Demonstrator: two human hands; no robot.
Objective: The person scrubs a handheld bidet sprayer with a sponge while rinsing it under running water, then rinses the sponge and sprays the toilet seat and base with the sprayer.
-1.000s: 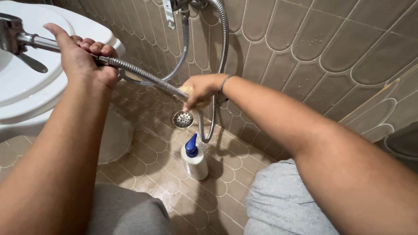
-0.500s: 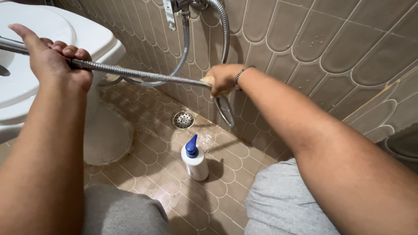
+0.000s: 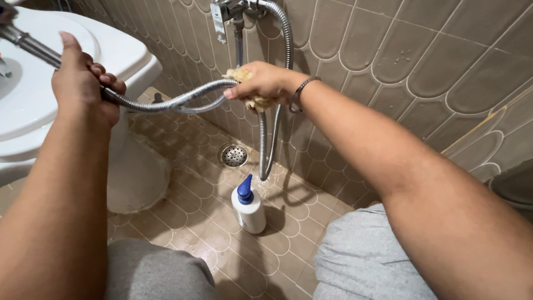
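Observation:
My left hand [image 3: 83,86] grips a ribbed metal spray hose [image 3: 166,104] near its sprayer end, over the white toilet [image 3: 39,94]. My right hand [image 3: 261,83] is closed around the same hose farther along, with a yellowish sponge [image 3: 244,75] pressed against it. Between my hands the hose sags slightly. Past my right hand it drops in a loop [image 3: 265,155] and rises to the wall valve [image 3: 233,8].
A white bottle with a blue nozzle cap [image 3: 247,206] stands on the tiled floor between my knees. A round metal floor drain [image 3: 234,155] lies beyond it. Scalloped beige tiles cover the wall [image 3: 400,61] and floor. My grey-clad knees [image 3: 366,255] fill the bottom.
My right hand has slid up and left along the hose with the sponge. The hose between my hands went from taut to sagging. My left hand has lifted slightly.

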